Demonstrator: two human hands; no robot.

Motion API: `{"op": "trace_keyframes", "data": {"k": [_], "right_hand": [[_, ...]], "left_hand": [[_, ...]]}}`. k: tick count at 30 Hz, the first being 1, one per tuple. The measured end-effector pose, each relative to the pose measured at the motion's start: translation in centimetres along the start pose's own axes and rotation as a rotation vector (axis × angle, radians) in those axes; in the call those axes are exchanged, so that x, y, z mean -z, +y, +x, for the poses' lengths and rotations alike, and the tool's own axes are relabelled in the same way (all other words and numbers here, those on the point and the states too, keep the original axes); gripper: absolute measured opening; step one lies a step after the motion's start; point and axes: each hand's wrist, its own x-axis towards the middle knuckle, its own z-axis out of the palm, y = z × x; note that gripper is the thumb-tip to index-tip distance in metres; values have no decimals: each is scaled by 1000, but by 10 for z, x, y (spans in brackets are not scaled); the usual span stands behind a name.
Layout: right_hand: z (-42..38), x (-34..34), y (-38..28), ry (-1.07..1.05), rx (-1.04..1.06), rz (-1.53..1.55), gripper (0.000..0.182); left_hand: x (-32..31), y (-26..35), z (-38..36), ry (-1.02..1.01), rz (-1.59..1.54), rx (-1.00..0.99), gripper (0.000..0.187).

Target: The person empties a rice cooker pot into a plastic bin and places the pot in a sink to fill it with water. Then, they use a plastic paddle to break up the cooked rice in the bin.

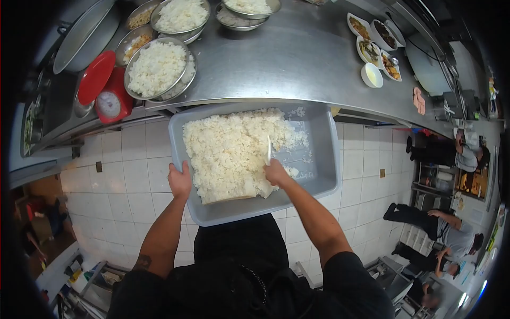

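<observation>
A grey plastic tub holds a large mass of white rice, piled on its left and middle, with loose grains on the right. My left hand grips the tub's left wall, thumb over the rim. Inside the tub, my right hand is closed round a white utensil, which stands against the right part of the rice; its lower end is hidden.
Beyond the tub is a steel counter. Metal bowls of rice and a red scale stand at its left, small white dishes at its right. Several people are at far right, one in a grey shirt.
</observation>
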Motion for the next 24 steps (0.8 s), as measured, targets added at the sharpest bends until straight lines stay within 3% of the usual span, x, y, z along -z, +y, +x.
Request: {"op": "trace_keyframes", "data": {"k": [1, 3, 4, 6, 9, 15, 19, 21, 22, 24], "right_hand": [[-2, -16, 2, 11, -3, 14, 25], [-13, -43, 1, 223, 218, -348, 46], [-25, -50, -14, 239, 219, -339, 46], [-66, -60, -58, 136, 93, -299, 74], [-89, -88, -77, 38, 128, -395, 88], [-87, -116, -127, -33, 243, -493, 85], [-57, -44, -114, -122, 310, -463, 70], [-25, 7, -37, 66, 827, -375, 58], [-76, 60, -73, -180, 232, -166, 48], [-117, 124, -83, -124, -54, -109, 40]], "left_hand": [[0, -1, -1, -8, 3, -16, 45], [0, 1, -2, 4, 18, -8, 45], [1, 5, -1, 3, 14, -26, 45], [4, 7, -4, -13, 29, 1, 45], [-1, 4, -3, 12, 68, -12, 45], [0, 4, -3, 8, 59, -33, 45], [-2, 4, -2, 23, 67, -27, 45], [5, 9, -4, -23, 45, 7, 44], [4, 6, -4, -20, 39, 28, 44], [4, 2, -1, -20, 40, -8, 44]]}}
